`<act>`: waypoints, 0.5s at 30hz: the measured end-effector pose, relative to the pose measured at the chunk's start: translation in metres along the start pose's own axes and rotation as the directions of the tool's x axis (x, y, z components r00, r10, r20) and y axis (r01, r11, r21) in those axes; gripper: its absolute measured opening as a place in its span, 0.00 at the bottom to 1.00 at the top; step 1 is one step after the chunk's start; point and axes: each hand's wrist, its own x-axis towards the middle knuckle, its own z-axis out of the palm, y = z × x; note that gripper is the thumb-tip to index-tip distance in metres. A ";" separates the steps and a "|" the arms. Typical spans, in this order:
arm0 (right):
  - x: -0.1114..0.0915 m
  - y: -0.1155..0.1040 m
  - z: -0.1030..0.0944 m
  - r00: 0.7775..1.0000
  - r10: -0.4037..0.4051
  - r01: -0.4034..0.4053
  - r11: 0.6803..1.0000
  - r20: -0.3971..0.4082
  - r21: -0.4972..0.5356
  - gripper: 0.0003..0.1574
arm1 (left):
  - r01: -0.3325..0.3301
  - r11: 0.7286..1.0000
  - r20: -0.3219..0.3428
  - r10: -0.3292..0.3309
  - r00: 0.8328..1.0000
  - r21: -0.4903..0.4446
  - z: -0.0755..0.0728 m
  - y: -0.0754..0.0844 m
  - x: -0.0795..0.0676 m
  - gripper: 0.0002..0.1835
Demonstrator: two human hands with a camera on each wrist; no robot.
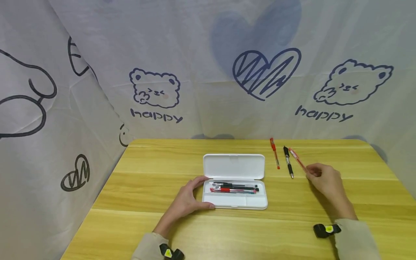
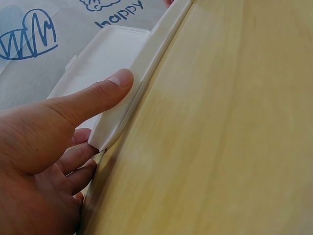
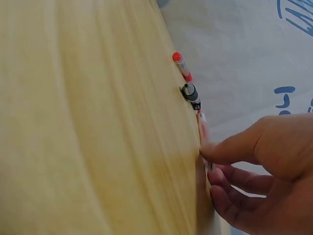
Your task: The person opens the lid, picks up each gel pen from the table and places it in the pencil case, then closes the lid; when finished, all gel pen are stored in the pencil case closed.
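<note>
An open white pencil case (image 1: 234,206) lies on the table, its lid (image 1: 234,167) tipped back. Several pens (image 1: 234,188) with black and red parts rest in its rear compartment. My left hand (image 1: 186,198) holds the case's left end; in the left wrist view the thumb (image 2: 110,88) presses the front wall and the fingers curl at the corner. To the right, my right hand (image 1: 326,180) pinches the near end of a red pen (image 1: 297,159) between thumb and fingers. That pen slants away from me, and the right wrist view shows its tip end hidden by the fingers.
Left of the held pen lie a black pen (image 1: 288,162) and another red pen (image 1: 274,153), near the table's far edge. Behind the wooden table (image 1: 146,159) hangs a pale cloth (image 1: 201,90) with drawn bears and hearts.
</note>
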 end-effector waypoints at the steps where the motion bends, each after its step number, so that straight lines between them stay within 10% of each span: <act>1: 0.000 0.000 0.000 1.000 0.008 -0.008 1.000 0.000 -0.011 0.13 | -0.001 1.000 0.000 0.001 1.000 0.001 0.000 0.000 0.000 0.50; 15: -0.002 -0.013 -0.017 0.991 0.083 -0.082 0.997 -0.103 0.015 0.11 | -0.014 1.000 -0.001 0.014 1.000 -0.003 0.000 -0.003 0.000 0.49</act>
